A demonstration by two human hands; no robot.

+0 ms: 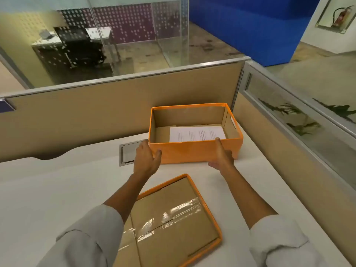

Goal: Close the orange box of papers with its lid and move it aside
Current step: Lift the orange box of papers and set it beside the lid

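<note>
An open orange box (192, 151) stands on the white desk near the back right corner, with white printed papers (196, 134) lying flat inside. My left hand (147, 158) grips its near left corner, thumb on the front wall. My right hand (221, 155) holds the front wall near the right, thumb up at the rim. The orange-edged lid (173, 224) lies upside down on the desk close to me, its brown cardboard inside and clear tape facing up, partly under my forearms.
The white desk (57, 189) is bounded by tan partition walls behind (96, 116) and to the right (289, 151). A metal cable hatch (128, 153) is set into the desk just left of the box.
</note>
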